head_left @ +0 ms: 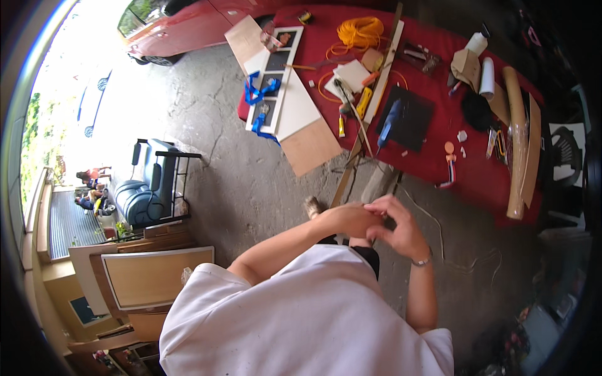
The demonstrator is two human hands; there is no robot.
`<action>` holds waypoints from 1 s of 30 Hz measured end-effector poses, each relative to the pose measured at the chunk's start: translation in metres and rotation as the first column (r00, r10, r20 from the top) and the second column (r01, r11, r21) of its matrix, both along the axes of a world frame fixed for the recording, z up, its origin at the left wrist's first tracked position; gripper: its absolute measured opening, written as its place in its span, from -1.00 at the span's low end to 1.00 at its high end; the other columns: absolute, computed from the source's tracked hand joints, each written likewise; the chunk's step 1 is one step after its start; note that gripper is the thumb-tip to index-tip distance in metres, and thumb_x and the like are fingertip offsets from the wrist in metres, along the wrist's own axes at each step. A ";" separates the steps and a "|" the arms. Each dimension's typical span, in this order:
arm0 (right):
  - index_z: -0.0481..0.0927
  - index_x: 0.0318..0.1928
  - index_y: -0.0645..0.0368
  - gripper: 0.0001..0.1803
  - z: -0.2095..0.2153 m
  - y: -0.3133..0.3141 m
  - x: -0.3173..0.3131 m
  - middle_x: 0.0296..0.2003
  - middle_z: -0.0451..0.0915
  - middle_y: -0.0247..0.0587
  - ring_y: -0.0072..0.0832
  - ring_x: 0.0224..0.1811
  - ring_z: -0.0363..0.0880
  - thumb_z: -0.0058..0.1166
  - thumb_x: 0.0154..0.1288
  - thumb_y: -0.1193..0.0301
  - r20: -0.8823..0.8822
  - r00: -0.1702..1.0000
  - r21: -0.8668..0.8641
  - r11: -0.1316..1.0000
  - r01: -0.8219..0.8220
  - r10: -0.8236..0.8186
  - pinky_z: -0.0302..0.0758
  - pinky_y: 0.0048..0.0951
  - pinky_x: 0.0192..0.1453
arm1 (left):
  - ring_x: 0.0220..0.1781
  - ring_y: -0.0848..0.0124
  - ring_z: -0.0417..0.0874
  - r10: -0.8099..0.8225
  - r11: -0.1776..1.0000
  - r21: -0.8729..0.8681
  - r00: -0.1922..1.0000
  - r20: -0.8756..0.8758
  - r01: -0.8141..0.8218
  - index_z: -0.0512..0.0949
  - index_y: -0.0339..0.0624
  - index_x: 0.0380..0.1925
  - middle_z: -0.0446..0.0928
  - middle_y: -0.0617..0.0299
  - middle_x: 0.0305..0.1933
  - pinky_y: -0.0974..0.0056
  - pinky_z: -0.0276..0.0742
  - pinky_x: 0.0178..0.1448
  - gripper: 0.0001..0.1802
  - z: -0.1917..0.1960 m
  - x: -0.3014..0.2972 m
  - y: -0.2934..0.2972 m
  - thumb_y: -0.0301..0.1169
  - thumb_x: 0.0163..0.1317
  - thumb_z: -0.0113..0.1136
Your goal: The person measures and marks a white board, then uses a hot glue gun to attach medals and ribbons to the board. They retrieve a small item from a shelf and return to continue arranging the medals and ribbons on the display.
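Note:
My left hand (pixel 356 220) and my right hand (pixel 404 230) meet in front of my body, below the near edge of the red-covered table (pixel 433 166). The right hand's fingers bend over toward the left hand, its thumb apart from them, and a band circles that wrist. The left hand's fingers are mostly hidden, and no object shows clearly between the hands. On the table, a slim blue tool (pixel 390 124) lies on a black mat (pixel 411 116). Beside it are a yellow-handled tool (pixel 364 101) and a long wooden strip (pixel 384 75).
A white frame with dark panes (pixel 276 78) and blue ribbon (pixel 256 94) rests on boards at the table's left. Orange cord (pixel 360 32) is coiled at the back. A cardboard tube (pixel 515 119) lies right. A cable (pixel 433 225) crosses the floor; a blue seat (pixel 147 182) stands left.

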State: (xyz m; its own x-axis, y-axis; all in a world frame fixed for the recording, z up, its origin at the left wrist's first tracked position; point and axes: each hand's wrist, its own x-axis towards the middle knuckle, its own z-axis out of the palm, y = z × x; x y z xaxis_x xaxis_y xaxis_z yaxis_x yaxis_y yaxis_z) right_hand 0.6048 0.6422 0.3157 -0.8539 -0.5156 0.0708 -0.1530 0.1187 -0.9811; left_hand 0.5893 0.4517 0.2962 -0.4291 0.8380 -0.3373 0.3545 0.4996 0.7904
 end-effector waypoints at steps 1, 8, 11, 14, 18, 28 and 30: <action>0.69 -0.15 0.17 -0.76 -0.006 -0.010 0.000 -0.22 0.66 -0.21 -0.35 -0.25 0.63 0.46 0.17 0.50 -0.004 0.998 0.007 0.998 0.057 -0.057 0.57 -0.39 -0.13 | -0.06 -0.05 0.74 0.057 0.987 -0.152 0.998 0.033 -0.051 0.68 -0.19 -0.11 0.73 -0.04 -0.18 -0.06 0.60 0.02 -0.69 0.004 0.003 -0.004 -0.22 0.49 0.06; 0.66 -0.30 0.22 -0.86 -0.039 -0.057 0.011 -0.43 0.62 -0.47 -0.73 -0.39 0.49 0.37 0.36 0.46 0.118 0.825 0.119 0.833 0.541 -0.553 0.43 -0.59 -0.27 | -0.09 -0.12 0.71 0.160 0.972 -0.169 0.987 -0.026 -0.162 0.62 -0.20 -0.20 0.70 -0.06 -0.21 -0.13 0.56 -0.01 -0.67 0.017 0.005 -0.103 -0.17 0.51 0.06; 0.65 -0.29 0.20 -0.81 -0.042 -0.099 0.024 -0.48 0.53 -0.56 -0.79 -0.44 0.38 0.35 0.41 0.37 0.065 0.760 0.207 0.754 0.624 -0.647 0.34 -0.66 -0.33 | -0.06 -0.11 0.69 0.172 0.976 -0.122 0.983 -0.067 -0.179 0.59 -0.22 -0.21 0.68 -0.04 -0.18 -0.12 0.56 0.00 -0.68 0.007 0.015 -0.170 -0.17 0.51 0.08; 0.64 -0.26 0.21 -0.76 -0.044 -0.159 0.040 -0.48 0.52 -0.54 -0.76 -0.44 0.39 0.32 0.45 0.29 0.053 0.705 0.327 0.679 0.657 -0.707 0.37 -0.63 -0.33 | -0.03 -0.07 0.69 0.183 0.981 -0.037 0.974 -0.136 -0.189 0.59 -0.22 -0.23 0.67 -0.02 -0.15 -0.10 0.56 0.02 -0.70 -0.003 0.030 -0.239 -0.20 0.49 0.10; 0.59 -0.27 0.20 -0.76 -0.055 -0.251 0.054 -0.48 0.49 -0.46 -0.68 -0.45 0.40 0.23 0.52 0.30 -0.048 0.843 0.261 0.808 0.528 -0.535 0.37 -0.56 -0.34 | 0.01 -0.02 0.67 0.226 0.974 0.039 0.963 -0.146 -0.223 0.59 -0.22 -0.23 0.66 0.03 -0.12 -0.07 0.56 0.06 -0.75 -0.007 0.049 -0.318 -0.24 0.45 0.14; 0.50 -0.15 0.21 -0.75 -0.097 -0.228 0.015 -0.49 0.43 -0.41 -0.67 -0.50 0.36 -0.10 0.68 0.31 -0.123 0.485 0.260 0.444 0.858 -0.866 0.35 -0.52 -0.37 | 0.18 0.06 0.69 0.503 0.779 -0.258 0.815 -0.288 -0.572 0.57 -0.12 0.23 0.65 0.06 0.16 0.04 0.60 0.25 -0.42 -0.067 0.065 -0.531 -0.17 0.25 0.44; 0.52 -0.15 0.25 -0.71 -0.109 -0.204 0.013 -0.53 0.44 -0.36 -0.61 -0.52 0.40 -0.10 0.67 0.28 -0.194 0.419 0.324 0.346 0.881 -0.887 0.39 -0.45 -0.36 | 0.17 0.15 0.70 0.674 0.704 -0.247 0.736 -0.062 -0.666 0.50 -0.09 0.36 0.66 0.10 0.21 0.11 0.59 0.27 -0.34 -0.097 0.069 -0.595 -0.22 0.27 0.44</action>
